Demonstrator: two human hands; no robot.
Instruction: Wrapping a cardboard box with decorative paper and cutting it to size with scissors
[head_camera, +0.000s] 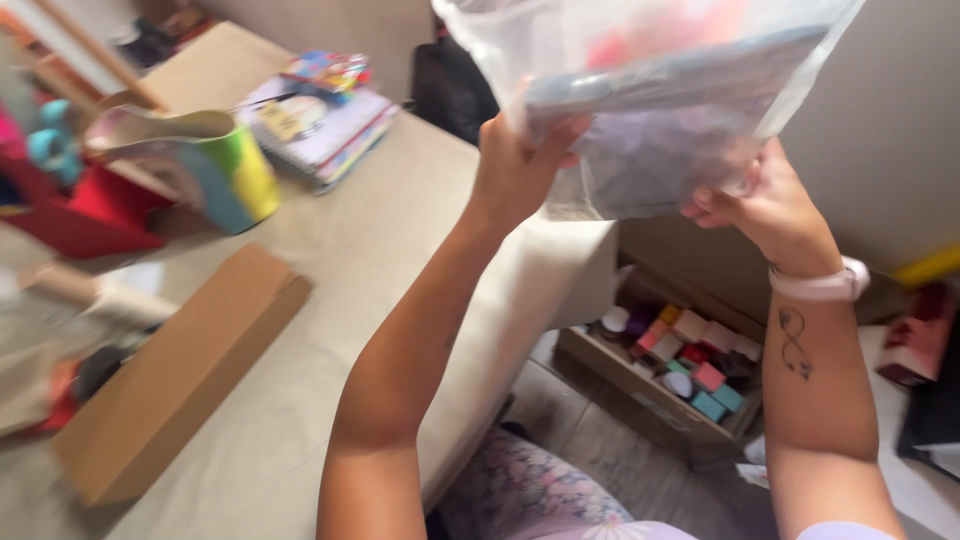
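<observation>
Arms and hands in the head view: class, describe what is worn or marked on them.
Both forearms are bare, with no sleeves. The right hand has a pale pink band at the wrist and a small dark looping line tattoo on the forearm. The left hand wears nothing visible.

Beige table, grey plank floor, plain wall, daylight.

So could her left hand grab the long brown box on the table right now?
Probably not right away. The left hand is raised high, gripping the clear plastic bag together with the right hand. The brown box lies bare on the table, nothing blocking it, but she'd have to let go first.
</observation>
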